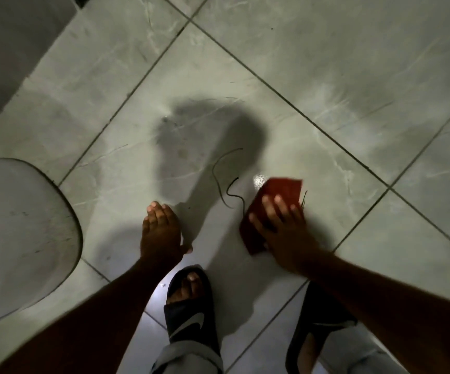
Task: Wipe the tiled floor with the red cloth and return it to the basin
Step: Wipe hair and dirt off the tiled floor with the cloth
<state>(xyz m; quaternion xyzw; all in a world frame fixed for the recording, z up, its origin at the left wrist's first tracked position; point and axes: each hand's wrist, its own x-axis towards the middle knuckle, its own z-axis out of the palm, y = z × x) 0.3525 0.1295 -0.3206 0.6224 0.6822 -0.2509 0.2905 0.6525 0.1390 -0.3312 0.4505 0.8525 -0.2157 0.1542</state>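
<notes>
Head view is looking straight down at two feet in black slides (191, 314), standing just behind the hands on the floor (313, 76). Right hand (280, 225) is lying flat with fingers spread, pressing the cloth (278, 193) against a tile; the cloth is sticking out ahead of the fingertips and beside the thumb. Left hand (161, 230) is resting open on the same tile, fingers together, holding nothing, well apart from the cloth. Between the hands and slightly ahead of them, thin dark strands (228, 176) are curling over the tile, one ending just beside the cloth. Left of the left hand, a rounded white fixture (21, 233) is filling the edge. Ahead of both hands, their shadow is falling across the pale marbled tiles.
</notes>
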